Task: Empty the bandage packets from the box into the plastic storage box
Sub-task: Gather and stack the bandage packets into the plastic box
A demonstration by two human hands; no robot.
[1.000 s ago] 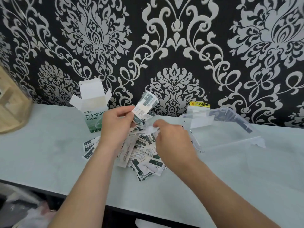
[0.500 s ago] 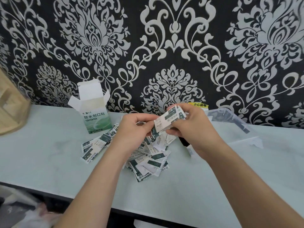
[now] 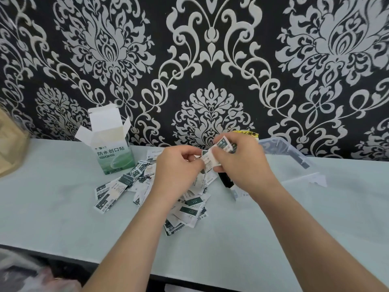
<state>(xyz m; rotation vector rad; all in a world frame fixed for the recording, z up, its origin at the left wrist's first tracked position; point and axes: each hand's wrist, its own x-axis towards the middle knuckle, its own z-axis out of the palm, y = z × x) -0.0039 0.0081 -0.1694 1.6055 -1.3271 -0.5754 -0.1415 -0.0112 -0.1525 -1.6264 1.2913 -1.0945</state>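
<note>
The left hand point(image 3: 179, 167) and right hand point(image 3: 242, 163) each have their grip clamped on a few bandage packets point(image 3: 212, 157) above the loose pile point(image 3: 189, 207) in the middle of the tabletop point(image 3: 52, 207), so a slack pinch could drop them short of the plastic storage box point(image 3: 294, 152) at the far edge.

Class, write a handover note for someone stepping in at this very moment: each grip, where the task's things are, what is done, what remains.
Left grip and right grip both pinch a small stack of packets.
Cardboard box stands open, back left; loose packets lie spread on the table; plastic storage box sits to the right.
Done: many packets are out of the cardboard box.
To do: move the held stack and loose packets into the plastic storage box.
</note>
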